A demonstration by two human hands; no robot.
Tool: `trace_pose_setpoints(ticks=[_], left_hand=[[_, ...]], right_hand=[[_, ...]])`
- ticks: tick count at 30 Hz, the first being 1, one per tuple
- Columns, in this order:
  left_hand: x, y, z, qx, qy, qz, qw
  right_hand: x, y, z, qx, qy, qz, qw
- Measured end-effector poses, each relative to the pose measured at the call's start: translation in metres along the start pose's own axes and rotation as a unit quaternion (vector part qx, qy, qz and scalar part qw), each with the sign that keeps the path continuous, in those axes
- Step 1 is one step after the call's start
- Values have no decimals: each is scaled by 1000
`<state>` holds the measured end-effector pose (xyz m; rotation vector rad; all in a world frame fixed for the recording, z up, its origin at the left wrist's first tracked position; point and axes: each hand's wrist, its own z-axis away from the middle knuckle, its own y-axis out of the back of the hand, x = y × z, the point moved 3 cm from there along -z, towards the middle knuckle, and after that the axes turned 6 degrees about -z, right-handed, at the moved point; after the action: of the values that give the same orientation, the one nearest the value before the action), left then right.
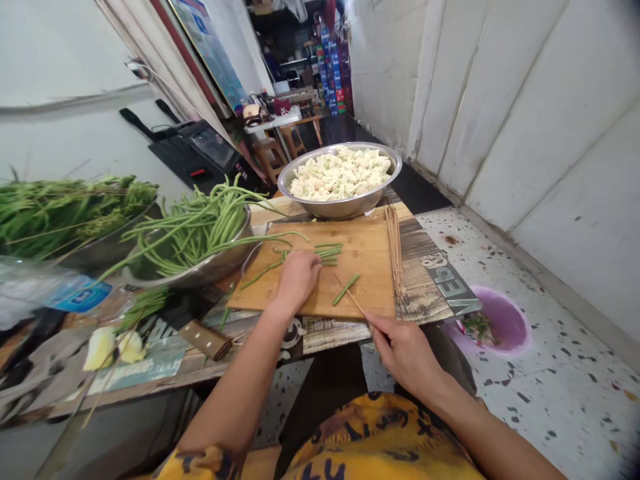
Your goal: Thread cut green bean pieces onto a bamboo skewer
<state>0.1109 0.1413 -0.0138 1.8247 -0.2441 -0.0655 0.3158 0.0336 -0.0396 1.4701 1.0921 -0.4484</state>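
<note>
On the wooden cutting board, my left hand curls its fingers over cut long bean pieces; its fingertips are partly hidden. My right hand, at the board's near right edge, pinches a thin bamboo skewer. The skewer's point reaches toward my left hand, and one short long bean piece sits across it. More bamboo skewers lie in a bundle along the board's right side. A steel bowl of whole long beans stands to the left of the board.
A steel basin of cauliflower florets stands behind the board. Leafy greens fill another bowl at far left. A wooden-handled knife lies left of the board, near pale vegetable pieces. A purple tub sits on the floor at right.
</note>
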Motion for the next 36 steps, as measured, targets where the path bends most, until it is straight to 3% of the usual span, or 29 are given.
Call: trace_pose_setpoints(ticks=[5, 13, 21, 36], left_hand=[[1, 3, 0, -10, -28, 6, 1000], [8, -3, 15, -3, 34, 76, 996], [8, -1, 13, 2, 1, 48, 999], [7, -1, 11, 4, 12, 93, 996]], right_hand=[[-2, 0, -2, -2, 1, -3, 1000], [1, 0, 1, -6, -1, -7, 1000], [0, -1, -1, -4, 3, -4, 1000], [-3, -1, -4, -13, 10, -3, 1000]])
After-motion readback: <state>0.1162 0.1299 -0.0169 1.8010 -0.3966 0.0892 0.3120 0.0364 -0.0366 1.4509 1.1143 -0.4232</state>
